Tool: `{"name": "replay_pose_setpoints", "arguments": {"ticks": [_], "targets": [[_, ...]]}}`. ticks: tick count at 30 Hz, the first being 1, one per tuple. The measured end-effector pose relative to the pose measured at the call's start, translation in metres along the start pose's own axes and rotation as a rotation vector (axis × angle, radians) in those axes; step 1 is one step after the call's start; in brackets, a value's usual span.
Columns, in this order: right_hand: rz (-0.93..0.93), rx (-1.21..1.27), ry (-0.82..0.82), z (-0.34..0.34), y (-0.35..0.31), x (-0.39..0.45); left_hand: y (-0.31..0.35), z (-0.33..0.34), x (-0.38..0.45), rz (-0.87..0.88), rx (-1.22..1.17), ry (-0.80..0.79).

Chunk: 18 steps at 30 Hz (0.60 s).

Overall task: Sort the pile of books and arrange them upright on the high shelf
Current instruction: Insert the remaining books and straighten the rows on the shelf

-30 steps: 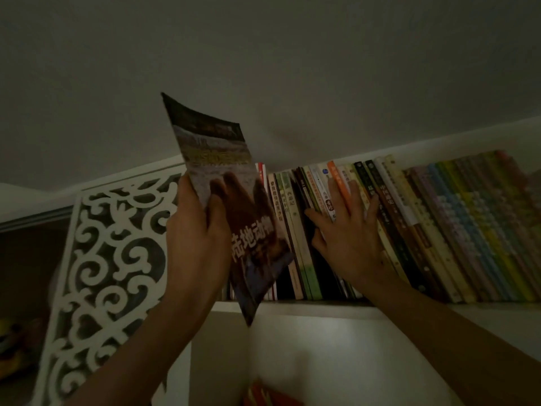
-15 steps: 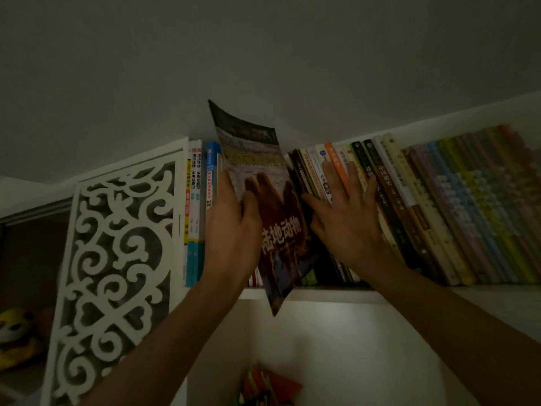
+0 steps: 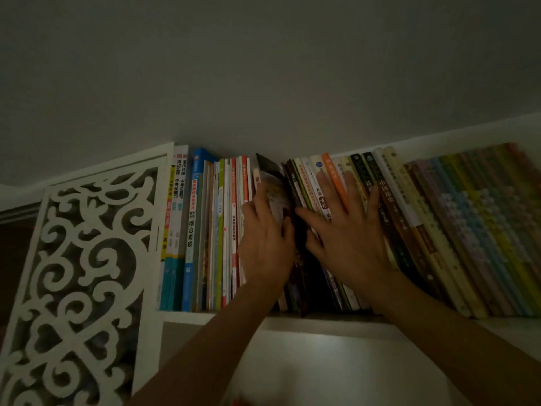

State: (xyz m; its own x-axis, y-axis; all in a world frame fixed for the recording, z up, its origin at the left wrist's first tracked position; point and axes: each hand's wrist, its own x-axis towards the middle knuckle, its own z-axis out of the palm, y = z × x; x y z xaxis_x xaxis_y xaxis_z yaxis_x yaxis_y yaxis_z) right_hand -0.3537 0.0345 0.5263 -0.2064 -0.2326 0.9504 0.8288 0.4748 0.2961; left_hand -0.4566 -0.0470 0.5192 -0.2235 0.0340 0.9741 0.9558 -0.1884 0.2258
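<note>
Thin picture book, part-inserted in the high shelf row.

Left hand [image 3: 265, 247] grips the thin book [image 3: 273, 189] with curled fingers, wedged between the upright books and the leaning books [image 3: 389, 218]. Right hand [image 3: 348, 238], fingers spread flat, presses those back. Risk: if released, the leaning books may close the gap and crumple the soft cover.

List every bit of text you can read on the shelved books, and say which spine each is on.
"综合素质": blue spine, near the left end.
"中考总复习": white spines left of it; the rest there is too blurred.
"儿童": white spine under the right hand.
"中国通史": dark spine right of that hand.
Thin book that the left hand holds: no readable text.
Pastel spines at right: blurred.
</note>
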Motion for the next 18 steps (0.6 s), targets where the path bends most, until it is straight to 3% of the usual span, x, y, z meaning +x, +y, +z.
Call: {"name": "replay_pose_setpoints", "arguments": {"ticks": [4,6,8,12,18], "targets": [[0.010,-0.026,-0.015,0.001,0.000,0.001,-0.017,0.018,0.001,0.090,0.091,0.021],[0.008,-0.024,-0.020,0.000,0.000,0.000,-0.023,0.019,0.001,0.137,-0.018,-0.011],[-0.002,-0.010,-0.027,0.001,0.001,0.001,-0.030,0.015,0.001,0.207,-0.126,-0.096],[-0.036,0.009,-0.049,0.001,0.005,-0.001,-0.050,0.001,-0.001,0.395,0.071,-0.364],[-0.007,0.073,-0.056,-0.005,0.006,-0.002,-0.050,-0.006,0.012,0.469,0.060,-0.368]]}}
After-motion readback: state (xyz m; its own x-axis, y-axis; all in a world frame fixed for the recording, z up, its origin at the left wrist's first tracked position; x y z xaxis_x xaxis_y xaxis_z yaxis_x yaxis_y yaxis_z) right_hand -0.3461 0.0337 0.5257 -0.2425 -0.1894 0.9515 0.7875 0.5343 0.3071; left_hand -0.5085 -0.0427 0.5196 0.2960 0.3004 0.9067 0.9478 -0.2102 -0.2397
